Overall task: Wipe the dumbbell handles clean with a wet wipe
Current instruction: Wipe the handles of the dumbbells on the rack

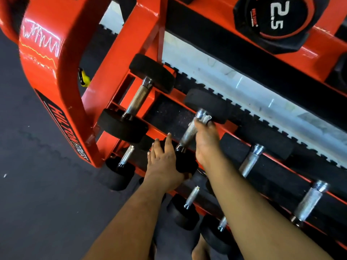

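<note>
A black dumbbell with a knurled steel handle [188, 134] lies on the middle shelf of the red rack [120, 59]. My right hand [206, 141] grips the far end of that handle, with a white wet wipe [206, 118] bunched under its fingertips near the far head [208, 105]. My left hand [165, 162] rests with straight fingers over the near black head [185, 162] of the same dumbbell. Another dumbbell's handle [138, 99] sits to the left.
More dumbbells [249, 162] line the same shelf to the right and the lower shelf [191, 197] beneath my arms. A 2.5 dumbbell [277, 19] sits on the top shelf. Dark rubber floor [37, 166] spreads to the left.
</note>
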